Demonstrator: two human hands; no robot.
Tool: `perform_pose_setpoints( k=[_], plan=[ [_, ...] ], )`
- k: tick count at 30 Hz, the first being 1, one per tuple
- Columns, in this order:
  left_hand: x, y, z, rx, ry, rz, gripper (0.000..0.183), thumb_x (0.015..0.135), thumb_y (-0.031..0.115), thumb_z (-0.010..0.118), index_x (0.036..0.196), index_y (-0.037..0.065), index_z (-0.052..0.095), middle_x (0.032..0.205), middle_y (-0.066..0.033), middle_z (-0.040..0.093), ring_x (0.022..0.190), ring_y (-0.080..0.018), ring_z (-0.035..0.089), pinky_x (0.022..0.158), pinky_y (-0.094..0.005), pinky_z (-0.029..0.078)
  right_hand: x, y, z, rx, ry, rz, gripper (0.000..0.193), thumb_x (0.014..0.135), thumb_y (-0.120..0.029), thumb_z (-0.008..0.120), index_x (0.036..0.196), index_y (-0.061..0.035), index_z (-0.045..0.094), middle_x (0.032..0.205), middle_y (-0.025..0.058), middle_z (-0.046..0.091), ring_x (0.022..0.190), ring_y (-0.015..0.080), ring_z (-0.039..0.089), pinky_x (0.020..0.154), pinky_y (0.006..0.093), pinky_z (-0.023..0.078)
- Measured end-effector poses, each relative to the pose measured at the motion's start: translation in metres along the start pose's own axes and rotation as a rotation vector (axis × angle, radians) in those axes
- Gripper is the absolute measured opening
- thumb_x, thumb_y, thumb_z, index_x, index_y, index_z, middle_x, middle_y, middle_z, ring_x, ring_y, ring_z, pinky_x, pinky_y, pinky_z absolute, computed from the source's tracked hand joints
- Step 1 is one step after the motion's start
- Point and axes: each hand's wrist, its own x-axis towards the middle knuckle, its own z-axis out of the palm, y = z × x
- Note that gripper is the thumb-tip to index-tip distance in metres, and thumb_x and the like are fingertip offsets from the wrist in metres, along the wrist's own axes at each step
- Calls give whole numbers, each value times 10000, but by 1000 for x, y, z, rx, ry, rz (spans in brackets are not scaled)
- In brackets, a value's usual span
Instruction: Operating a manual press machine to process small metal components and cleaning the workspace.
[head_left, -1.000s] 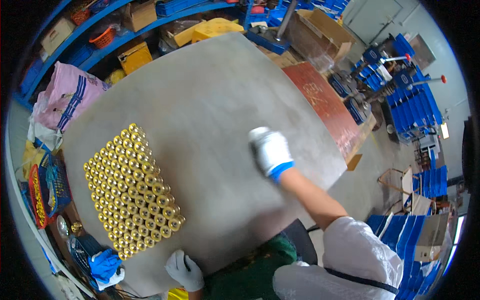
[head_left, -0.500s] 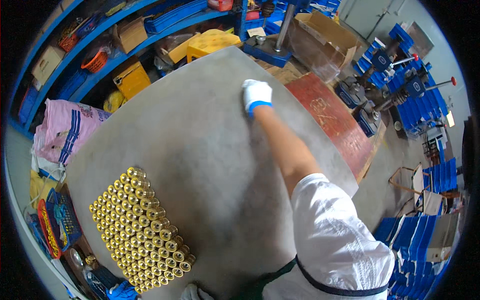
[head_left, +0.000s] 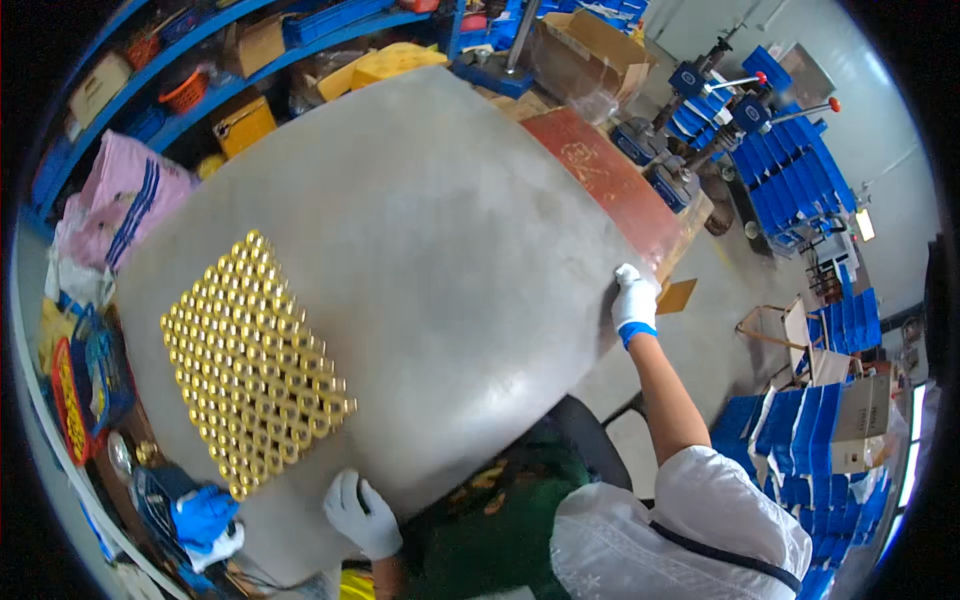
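My right hand [head_left: 635, 304], in a white glove with a blue cuff, is at the right edge of the grey metal tabletop [head_left: 440, 260]. Its fingers look curled together, and anything inside them is hidden. Nearer to me, my left hand [head_left: 362, 514], also white-gloved, is at the table's front edge with thumb and fingers apart and nothing between them. Just beyond it, on the left of the table, a close-packed block of round brass fittings [head_left: 255, 365] stands in rows, with round openings facing up.
A reddish board [head_left: 604, 176] adjoins the table's right side, with lever presses [head_left: 672, 178] beyond. Blue shelving [head_left: 205, 112] lines the far left. Blue gloves [head_left: 203, 517] and a blue basket [head_left: 108, 375] are at the left. A large carton [head_left: 590, 58] stands behind.
My right hand has swept from the far part of the tabletop to its right edge, nearer to me. My left hand has come into fuller view. The whole view has shifted.
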Motion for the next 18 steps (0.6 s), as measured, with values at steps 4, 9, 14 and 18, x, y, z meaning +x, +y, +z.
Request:
perform_pose_setpoints(
  k=[4,9,14,18],
  plan=[
    [-9,-6,-4,-194,64,-104,203,820,16,575,1019,6,617,1051,-158,609,1002,-320,547,911,-408,420,-72,-67,-5,142,-113,-290,243,775,22,447,962,-91,555,883,227,612,818,432,580,762,464,466],
    [-28,5,-27,-553,237,-300,225,811,-32,545,1024,3,608,1070,-149,621,1016,-300,558,936,-402,401,-161,-189,-27,281,-386,-285,170,938,-203,408,997,-119,543,796,233,595,784,445,582,723,481,474],
    [-60,-11,-68,-436,297,-332,220,814,-50,535,1016,6,602,1057,-143,630,1006,-295,569,930,-398,408,-250,-291,-3,443,-342,-877,136,854,-115,445,859,-26,548,706,179,561,630,351,571,571,436,480],
    [-81,-26,-94,-404,456,-400,209,810,-55,546,1005,5,594,1052,-144,627,984,-290,575,893,-376,436,-351,-360,-8,6,-292,-1251,133,822,-91,458,900,-19,537,718,105,563,617,227,568,511,374,466]
  ],
)
